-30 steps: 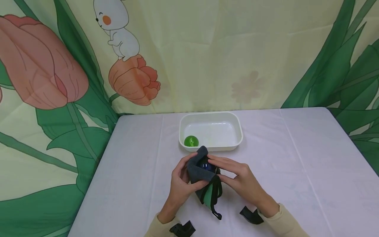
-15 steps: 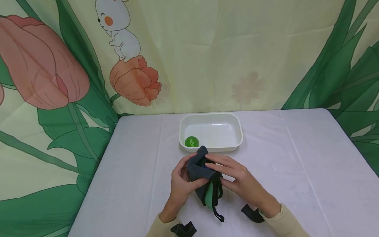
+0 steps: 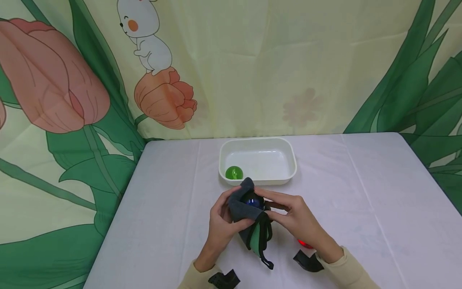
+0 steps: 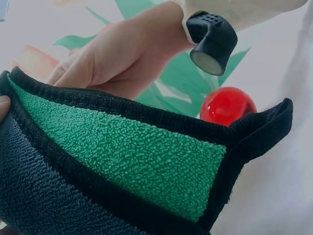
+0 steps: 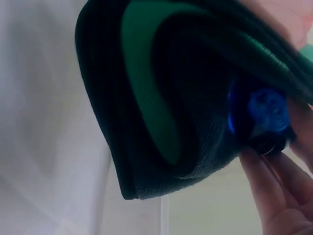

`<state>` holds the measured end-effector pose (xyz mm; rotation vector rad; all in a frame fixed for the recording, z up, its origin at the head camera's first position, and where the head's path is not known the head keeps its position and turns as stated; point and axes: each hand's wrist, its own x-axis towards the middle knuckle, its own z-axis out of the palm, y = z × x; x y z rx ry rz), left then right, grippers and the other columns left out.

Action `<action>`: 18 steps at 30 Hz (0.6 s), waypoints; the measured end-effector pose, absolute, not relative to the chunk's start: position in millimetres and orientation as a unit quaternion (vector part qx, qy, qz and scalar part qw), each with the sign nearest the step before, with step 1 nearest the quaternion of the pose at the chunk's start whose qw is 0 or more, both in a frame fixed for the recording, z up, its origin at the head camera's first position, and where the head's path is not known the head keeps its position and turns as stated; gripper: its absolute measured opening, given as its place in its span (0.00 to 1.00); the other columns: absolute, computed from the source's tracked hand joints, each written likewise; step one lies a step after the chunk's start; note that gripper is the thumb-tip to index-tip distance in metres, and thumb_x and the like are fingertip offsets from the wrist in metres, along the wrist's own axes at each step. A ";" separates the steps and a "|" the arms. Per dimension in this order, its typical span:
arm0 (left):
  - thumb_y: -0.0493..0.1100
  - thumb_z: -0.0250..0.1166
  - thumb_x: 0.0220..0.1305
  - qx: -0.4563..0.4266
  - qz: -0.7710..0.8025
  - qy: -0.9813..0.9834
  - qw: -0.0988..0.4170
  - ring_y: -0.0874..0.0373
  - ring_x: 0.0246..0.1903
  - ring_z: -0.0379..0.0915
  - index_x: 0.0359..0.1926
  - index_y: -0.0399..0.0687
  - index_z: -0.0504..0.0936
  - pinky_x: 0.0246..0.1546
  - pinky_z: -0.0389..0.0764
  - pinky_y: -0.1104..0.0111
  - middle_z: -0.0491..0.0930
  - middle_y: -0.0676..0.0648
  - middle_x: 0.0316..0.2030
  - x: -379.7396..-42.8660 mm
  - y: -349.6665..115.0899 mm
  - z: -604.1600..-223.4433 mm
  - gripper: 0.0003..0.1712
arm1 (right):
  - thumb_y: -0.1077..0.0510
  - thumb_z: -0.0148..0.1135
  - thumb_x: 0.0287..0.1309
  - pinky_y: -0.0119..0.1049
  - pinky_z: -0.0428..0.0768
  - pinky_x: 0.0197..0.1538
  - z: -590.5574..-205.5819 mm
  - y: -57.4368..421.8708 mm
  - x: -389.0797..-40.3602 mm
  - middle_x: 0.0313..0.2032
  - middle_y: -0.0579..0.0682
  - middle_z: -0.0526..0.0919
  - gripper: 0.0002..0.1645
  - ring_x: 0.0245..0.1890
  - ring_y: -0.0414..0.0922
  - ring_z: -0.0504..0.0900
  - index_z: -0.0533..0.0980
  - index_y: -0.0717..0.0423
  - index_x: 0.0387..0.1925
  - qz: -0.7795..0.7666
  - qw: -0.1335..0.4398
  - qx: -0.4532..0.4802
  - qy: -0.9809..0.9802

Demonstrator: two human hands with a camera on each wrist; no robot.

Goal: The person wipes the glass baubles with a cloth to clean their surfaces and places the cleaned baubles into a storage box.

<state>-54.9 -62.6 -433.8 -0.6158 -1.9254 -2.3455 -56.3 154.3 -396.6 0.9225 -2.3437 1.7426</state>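
Note:
My left hand [image 3: 221, 226] grips a small cloth [image 3: 237, 208] from the left, its thumb pressing the near edge. The cloth is dark blue-grey outside and green [image 4: 122, 147] inside, with black edging and a hanging loop. It wraps round a glossy blue ball [image 3: 254, 200], which shows at the fold's opening. My right hand [image 3: 294, 210] holds the ball between fingers and thumb from the right. In the right wrist view the blue ball [image 5: 266, 110] sits against the cloth, fingertips right at its lower side.
A white rectangular tray [image 3: 258, 181] stands behind the hands, with a green ball [image 3: 234, 172] in its near left corner. A red ball [image 3: 305, 243] lies on the white-covered table beside the right wrist, partly hidden. Black wrist cameras [image 3: 224, 279] sit at both cuffs.
My right fingers reached over the blue ball and covered most of it, then drew back, uncovering it again. The red ball has come into sight beside the right wrist. The left hand stays put.

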 end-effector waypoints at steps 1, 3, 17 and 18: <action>0.35 0.76 0.52 -0.202 -0.756 -0.622 0.025 0.53 0.62 0.72 0.66 0.38 0.69 0.66 0.71 0.65 0.72 0.33 0.62 -55.0 -62.6 -433.9 0.40 | 0.73 0.68 0.53 0.38 0.83 0.54 -396.9 154.2 -56.6 0.61 0.55 0.79 0.34 0.61 0.39 0.78 0.75 0.58 0.63 0.574 0.035 0.297 -0.762; 0.35 0.76 0.52 -0.204 -0.756 -0.621 0.030 0.53 0.63 0.72 0.66 0.38 0.69 0.66 0.71 0.65 0.72 0.33 0.62 -55.2 -62.6 -433.8 0.40 | 0.72 0.68 0.54 0.37 0.82 0.56 -396.8 154.2 -56.4 0.61 0.54 0.79 0.34 0.61 0.39 0.78 0.75 0.57 0.63 0.568 0.033 0.294 -0.768; 0.34 0.76 0.52 -0.168 -0.767 -0.618 0.022 0.51 0.63 0.71 0.65 0.40 0.70 0.66 0.72 0.64 0.73 0.36 0.62 -54.9 -60.9 -430.4 0.39 | 0.48 0.50 0.71 0.27 0.69 0.66 -395.1 155.2 -58.3 0.66 0.54 0.74 0.26 0.67 0.47 0.71 0.75 0.56 0.63 0.410 0.146 0.424 -0.794; 0.34 0.76 0.52 -0.167 -0.768 -0.618 0.020 0.51 0.63 0.71 0.65 0.40 0.70 0.65 0.72 0.64 0.73 0.36 0.62 -54.8 -60.9 -430.2 0.39 | 0.51 0.54 0.70 0.27 0.69 0.66 -395.2 155.0 -58.2 0.66 0.54 0.74 0.25 0.67 0.47 0.72 0.75 0.56 0.63 0.409 0.149 0.424 -0.794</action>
